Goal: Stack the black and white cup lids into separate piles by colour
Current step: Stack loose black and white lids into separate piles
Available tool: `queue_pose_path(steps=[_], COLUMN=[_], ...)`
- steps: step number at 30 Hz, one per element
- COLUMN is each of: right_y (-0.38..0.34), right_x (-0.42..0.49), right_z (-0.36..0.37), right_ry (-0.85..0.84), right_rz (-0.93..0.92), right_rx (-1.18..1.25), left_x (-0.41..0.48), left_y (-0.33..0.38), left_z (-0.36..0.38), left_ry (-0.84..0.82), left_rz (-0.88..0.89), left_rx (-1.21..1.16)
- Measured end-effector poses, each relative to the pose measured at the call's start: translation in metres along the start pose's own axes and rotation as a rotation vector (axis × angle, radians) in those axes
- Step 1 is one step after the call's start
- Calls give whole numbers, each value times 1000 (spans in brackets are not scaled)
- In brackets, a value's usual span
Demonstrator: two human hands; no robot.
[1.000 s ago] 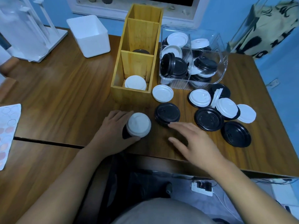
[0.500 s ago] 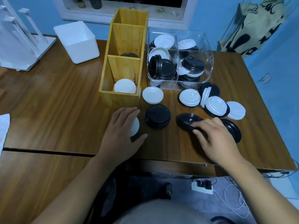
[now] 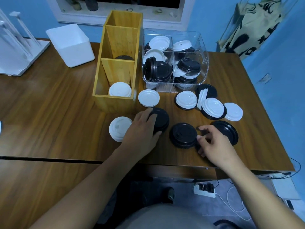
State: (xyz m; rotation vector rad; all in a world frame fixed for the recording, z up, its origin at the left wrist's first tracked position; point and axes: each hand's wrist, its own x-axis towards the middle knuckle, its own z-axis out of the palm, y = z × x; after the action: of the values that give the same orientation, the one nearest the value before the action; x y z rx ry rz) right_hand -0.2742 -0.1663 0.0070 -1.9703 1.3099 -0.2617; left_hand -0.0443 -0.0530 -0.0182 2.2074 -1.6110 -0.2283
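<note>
Left hand (image 3: 142, 131) curled over black pile (image 3: 162, 119), thumb on its near side. White pile (image 3: 119, 128) just left of that hand. Right hand (image 3: 214, 143) pinches right rim of black lid (image 3: 182, 135), near front table edge. Bag (image 3: 247, 30) print unreadable. Bare table (image 3: 49, 113) wide on left; loose lids (image 3: 212, 107) crowd right.

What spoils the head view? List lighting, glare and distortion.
Head view: dim, blue-tinted light. Head view: pale glare streaks on the clear ribbed plastic bin. Head view: wide-angle warp leans the tall wooden divider box; the black plastic lid pinched by the right hand keeps only faint detail.
</note>
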Motion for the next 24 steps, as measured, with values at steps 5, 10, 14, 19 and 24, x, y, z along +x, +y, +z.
queue_pose_path(steps=[5,10,14,19,24], right_y=[3,-4,0,-10,-36], right_x=[3,31,31,33,61], right_z=[-10,-6,-15,-29,-10], right_ry=[-43,-298,-288,-133,-187], right_rz=[-458,-627,-566,-505,-546], right_rx=[-316,-425,-354,-199,-288], left_x=[-2,-4,-4,-1,4], left_y=[3,8,14,26,34], left_z=[8,13,14,24,29], left_ry=[50,99,104,79,88], left_rz=[-5,-64,-141,-204,-232], left_rx=[-8,-69,-157,-319,-394])
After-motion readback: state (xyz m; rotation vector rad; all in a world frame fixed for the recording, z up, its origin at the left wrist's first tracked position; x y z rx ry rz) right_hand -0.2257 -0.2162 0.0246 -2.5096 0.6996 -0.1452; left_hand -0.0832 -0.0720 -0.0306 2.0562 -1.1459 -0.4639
